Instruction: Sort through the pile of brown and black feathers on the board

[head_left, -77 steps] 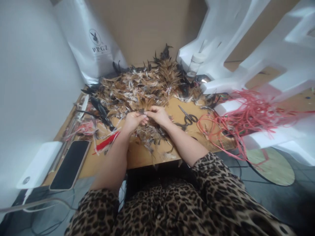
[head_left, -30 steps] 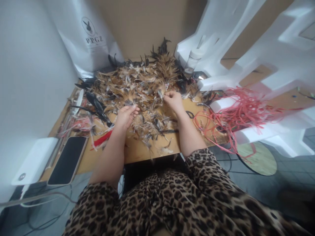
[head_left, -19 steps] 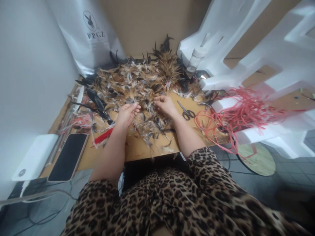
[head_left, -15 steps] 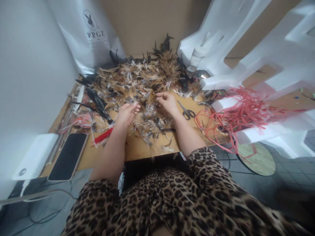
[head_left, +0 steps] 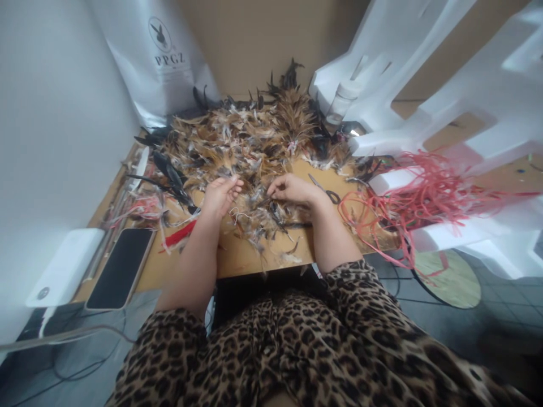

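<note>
My left hand (head_left: 221,196) is closed in a pinch, thumb against forefinger, with brown feathers (head_left: 220,164) rising at its fingertips. My right hand (head_left: 292,189) points its bent fingers down into a heap of small loose feathers (head_left: 258,217). Its fingertips are close together among the fluff, and what lies between them is too small to make out. A bit of white string (head_left: 240,213) curls on the heap between both wrists. Beyond the hands spreads a thick pile of brown and whitish feathers (head_left: 237,127), with black ones at its edges.
Black-handled scissors (head_left: 332,195) lie right of my right wrist, partly hidden. Tangled red ribbon strips (head_left: 428,192) hang over white foam pieces (head_left: 445,240) at the right. A phone (head_left: 121,268), a white power bank (head_left: 63,268) and a red strip (head_left: 178,236) are at the left.
My right hand has drawn back and down from the brown pile to the loose feathers nearer me, its wrist now over part of the scissors. My left hand keeps its pinch.
</note>
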Motion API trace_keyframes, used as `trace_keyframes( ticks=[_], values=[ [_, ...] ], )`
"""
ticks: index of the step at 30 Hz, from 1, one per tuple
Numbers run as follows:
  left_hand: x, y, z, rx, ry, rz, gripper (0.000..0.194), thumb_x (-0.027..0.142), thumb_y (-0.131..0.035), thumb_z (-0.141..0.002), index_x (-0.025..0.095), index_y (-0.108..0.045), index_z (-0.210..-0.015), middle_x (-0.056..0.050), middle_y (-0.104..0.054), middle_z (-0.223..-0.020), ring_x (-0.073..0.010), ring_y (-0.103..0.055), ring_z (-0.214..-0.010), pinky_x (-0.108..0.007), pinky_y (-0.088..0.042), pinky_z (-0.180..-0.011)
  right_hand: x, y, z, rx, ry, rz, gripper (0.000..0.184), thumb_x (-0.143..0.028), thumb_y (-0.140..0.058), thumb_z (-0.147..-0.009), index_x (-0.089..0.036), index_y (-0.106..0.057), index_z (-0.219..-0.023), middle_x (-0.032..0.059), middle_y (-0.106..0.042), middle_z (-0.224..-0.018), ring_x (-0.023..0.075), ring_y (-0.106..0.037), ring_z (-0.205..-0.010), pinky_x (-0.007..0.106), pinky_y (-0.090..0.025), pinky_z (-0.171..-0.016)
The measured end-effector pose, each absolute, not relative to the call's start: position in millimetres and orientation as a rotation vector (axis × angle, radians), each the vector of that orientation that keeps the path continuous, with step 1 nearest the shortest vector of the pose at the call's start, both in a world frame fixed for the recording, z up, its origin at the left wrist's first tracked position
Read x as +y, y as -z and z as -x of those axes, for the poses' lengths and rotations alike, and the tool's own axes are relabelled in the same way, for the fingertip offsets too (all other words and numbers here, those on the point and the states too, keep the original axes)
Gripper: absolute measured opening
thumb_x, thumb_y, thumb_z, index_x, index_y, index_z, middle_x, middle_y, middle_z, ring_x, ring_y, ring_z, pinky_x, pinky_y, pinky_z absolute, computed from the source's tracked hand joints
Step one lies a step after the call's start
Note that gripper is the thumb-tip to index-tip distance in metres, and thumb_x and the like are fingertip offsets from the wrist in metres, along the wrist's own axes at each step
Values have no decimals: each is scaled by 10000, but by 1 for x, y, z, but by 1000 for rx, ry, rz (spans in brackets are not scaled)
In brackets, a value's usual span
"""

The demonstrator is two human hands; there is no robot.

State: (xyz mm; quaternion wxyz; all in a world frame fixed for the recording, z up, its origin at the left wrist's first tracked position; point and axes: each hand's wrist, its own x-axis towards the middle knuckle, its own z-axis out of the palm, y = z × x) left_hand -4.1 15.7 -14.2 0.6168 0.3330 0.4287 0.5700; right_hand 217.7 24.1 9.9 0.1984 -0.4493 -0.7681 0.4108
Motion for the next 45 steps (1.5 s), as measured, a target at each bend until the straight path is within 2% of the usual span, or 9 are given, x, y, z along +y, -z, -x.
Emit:
trace_keyframes(
  ticks=[3,7,11,18,21,25,31,39,45],
  values=[
    [15,13,3,966,-1304,-770,180,231,-747,-637,113,-628,-703,-35,-670,-661,-39,-564,-511,-132,-416,-472,27,-5,-218,-2232,-1091,1310,226,-168,-614,-635,-157,-712,-838,-20,-642,-624,78,-509,-541,206,-379,-561],
    [15,15,3,936,-1280,-785,176,225,-742,-639,103,-640,-714,-38,-676,-666,-38,-568,-508,-127,-417,-467,28,-2,-210,-2328,-959,1349,156,-134,-613,-623,-156,-717,-738,-10,-664,-652,86,-533,-572,207,-386,-596],
    [16,16,5,903,-1227,-810,186,226,-747,-629,96,-660,-729,-47,-689,-698,-46,-584,-520,-128,-429,-469,26,-9,-211,-2207,-1076,1227,166,-205,-587,-675,-116,-696,-764,22,-668,-703,95,-553,-617,210,-415,-630],
    [10,12,8,880,-1013,-937,231,240,-753,-626,66,-681,-759,-128,-705,-907,-71,-618,-598,-138,-442,-479,25,-19,-221,-2068,-1147,1093,243,-318,-620,-682,-113,-678,-800,23,-657,-728,97,-549,-649,223,-428,-664],
    [8,10,8,888,-997,-967,234,246,-752,-626,64,-683,-755,-135,-704,-914,-67,-609,-592,-138,-436,-478,26,-12,-215,-2239,-1081,1200,254,-267,-642,-662,-124,-697,-866,16,-662,-726,93,-540,-623,215,-411,-630],
    [7,10,8,899,-985,-989,231,257,-751,-626,68,-682,-741,-138,-703,-925,-66,-602,-590,-141,-430,-475,27,-6,-208,-2413,-962,1288,170,-170,-621,-655,-127,-709,-794,18,-672,-732,96,-555,-650,216,-409,-669],
    [6,8,9,901,-925,-1011,222,264,-756,-620,71,-682,-698,-142,-706,-904,-64,-592,-573,-151,-440,-496,24,-19,-221,-2125,-1201,1096,226,-304,-629,-678,-114,-673,-792,16,-655,-721,96,-546,-642,225,-422,-652],
    [6,10,10,869,-844,-1056,206,261,-747,-634,72,-702,-703,-146,-707,-876,-70,-578,-553,-161,-428,-483,23,-24,-224,-1932,-1419,1002,224,-302,-683,-636,-112,-644,-749,-11,-624,-673,73,-509,-613,218,-399,-639],
    [10,12,11,863,-1013,-949,196,248,-748,-632,77,-687,-707,-115,-708,-866,-47,-570,-543,-143,-410,-471,18,-31,-228,-1846,-1559,949,232,-286,-717,-622,-113,-639,-755,-18,-611,-687,64,-502,-612,209,-388,-630]
  ],
)
